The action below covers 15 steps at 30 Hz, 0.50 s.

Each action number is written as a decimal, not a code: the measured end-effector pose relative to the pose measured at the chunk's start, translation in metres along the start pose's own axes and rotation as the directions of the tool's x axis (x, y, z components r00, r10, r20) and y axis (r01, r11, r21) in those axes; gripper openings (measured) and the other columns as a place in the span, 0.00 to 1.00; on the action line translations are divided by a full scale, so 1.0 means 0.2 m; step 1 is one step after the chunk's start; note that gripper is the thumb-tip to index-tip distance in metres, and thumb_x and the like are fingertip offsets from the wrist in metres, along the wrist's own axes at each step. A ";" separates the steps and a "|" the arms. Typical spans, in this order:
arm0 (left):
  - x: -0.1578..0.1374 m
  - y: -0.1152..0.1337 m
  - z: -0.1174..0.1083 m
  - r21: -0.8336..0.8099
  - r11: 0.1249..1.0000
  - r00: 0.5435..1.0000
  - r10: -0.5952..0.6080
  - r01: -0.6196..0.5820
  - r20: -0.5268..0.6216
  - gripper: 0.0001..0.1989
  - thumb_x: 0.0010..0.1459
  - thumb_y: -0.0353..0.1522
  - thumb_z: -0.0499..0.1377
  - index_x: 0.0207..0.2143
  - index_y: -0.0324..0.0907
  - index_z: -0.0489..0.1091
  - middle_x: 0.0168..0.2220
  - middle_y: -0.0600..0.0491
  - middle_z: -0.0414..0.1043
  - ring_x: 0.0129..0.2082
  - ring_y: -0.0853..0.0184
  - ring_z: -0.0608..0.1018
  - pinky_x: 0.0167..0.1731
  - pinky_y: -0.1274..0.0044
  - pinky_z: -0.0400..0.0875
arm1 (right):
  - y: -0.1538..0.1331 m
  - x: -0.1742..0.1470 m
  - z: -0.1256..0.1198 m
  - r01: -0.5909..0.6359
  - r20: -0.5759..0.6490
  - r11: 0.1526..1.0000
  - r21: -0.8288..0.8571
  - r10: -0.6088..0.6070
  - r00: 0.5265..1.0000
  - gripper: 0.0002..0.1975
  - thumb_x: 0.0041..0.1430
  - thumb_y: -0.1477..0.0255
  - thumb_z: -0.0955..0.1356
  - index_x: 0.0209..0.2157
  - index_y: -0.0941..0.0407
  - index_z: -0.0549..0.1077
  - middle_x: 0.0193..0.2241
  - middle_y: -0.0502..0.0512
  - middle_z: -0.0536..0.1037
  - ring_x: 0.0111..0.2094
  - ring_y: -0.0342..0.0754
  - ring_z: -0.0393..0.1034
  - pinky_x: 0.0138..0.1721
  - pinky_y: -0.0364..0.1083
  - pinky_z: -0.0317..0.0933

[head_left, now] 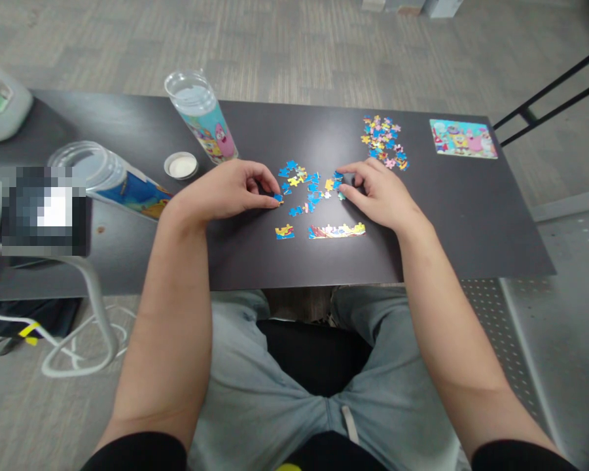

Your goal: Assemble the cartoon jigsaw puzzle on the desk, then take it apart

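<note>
My left hand [235,190] pinches a small blue jigsaw puzzle piece [277,197] between thumb and fingertips, low over the table. At the right side of a loose cluster of blue and yellow puzzle pieces [314,196], my right hand [377,190] has its thumb and index finger closed about a blue puzzle piece [338,176]. Closer to my body lie a joined strip of puzzle pieces [337,231] and, left of it, a short joined section [285,231]. A pile of mixed puzzle pieces [383,139] is spread beyond my right hand.
A colourful picture card [464,139] lies at the dark table's [476,216] right end. On the left are an upright clear canister [203,118], a second canister [112,180], a round lid [180,165] and a blurred-out device [44,209]. A white cable [78,353] hangs at lower left.
</note>
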State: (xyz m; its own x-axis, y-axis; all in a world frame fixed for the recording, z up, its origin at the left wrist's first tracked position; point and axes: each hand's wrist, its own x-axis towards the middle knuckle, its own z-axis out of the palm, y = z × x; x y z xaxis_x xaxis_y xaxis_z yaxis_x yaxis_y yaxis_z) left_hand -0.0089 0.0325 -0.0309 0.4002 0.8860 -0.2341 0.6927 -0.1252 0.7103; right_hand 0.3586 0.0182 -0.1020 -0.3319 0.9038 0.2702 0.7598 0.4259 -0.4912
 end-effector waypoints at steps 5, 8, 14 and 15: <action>0.00 0.00 0.00 -0.047 0.999 0.999 0.026 -0.027 -0.026 0.17 0.57 0.49 0.79 0.43 0.52 0.86 0.34 0.53 0.84 0.38 0.60 0.81 0.41 0.67 0.76 | 0.00 0.00 0.00 0.002 0.007 1.000 -0.007 -0.002 1.000 0.21 0.81 0.58 0.74 0.68 0.45 0.88 0.48 0.61 0.84 0.53 0.68 0.82 0.63 0.66 0.79; -0.01 0.02 0.00 -0.040 0.999 0.999 0.030 -0.031 -0.028 0.17 0.61 0.49 0.77 0.48 0.52 0.88 0.37 0.52 0.85 0.41 0.58 0.82 0.44 0.66 0.78 | 0.01 0.00 0.00 -0.008 0.015 1.000 -0.015 0.008 1.000 0.21 0.82 0.56 0.74 0.69 0.44 0.88 0.48 0.61 0.84 0.53 0.68 0.82 0.63 0.66 0.79; 0.00 0.02 0.02 -0.119 0.992 0.998 0.025 -0.033 -0.064 0.16 0.63 0.48 0.77 0.46 0.50 0.86 0.42 0.50 0.89 0.46 0.58 0.86 0.49 0.66 0.81 | 0.01 0.00 0.01 -0.004 -0.002 1.000 -0.014 0.004 1.000 0.21 0.82 0.56 0.74 0.69 0.44 0.89 0.48 0.60 0.84 0.53 0.68 0.81 0.62 0.66 0.79; 0.00 0.02 0.03 -0.139 0.990 0.997 0.026 -0.036 -0.073 0.16 0.62 0.47 0.78 0.44 0.50 0.84 0.43 0.49 0.89 0.46 0.58 0.87 0.49 0.65 0.81 | 0.01 0.00 0.01 0.000 -0.006 1.000 -0.012 0.000 1.000 0.21 0.82 0.57 0.74 0.69 0.45 0.89 0.48 0.60 0.83 0.53 0.68 0.82 0.62 0.66 0.78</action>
State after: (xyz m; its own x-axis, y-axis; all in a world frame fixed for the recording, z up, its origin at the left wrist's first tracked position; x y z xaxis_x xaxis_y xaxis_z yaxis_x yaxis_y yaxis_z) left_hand -0.0033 0.0304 -0.0325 0.3735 0.9125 -0.1666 0.5876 -0.0938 0.8037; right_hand 0.3599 0.0189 -0.1042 -0.3288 0.9034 0.2751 0.7662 0.4255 -0.4815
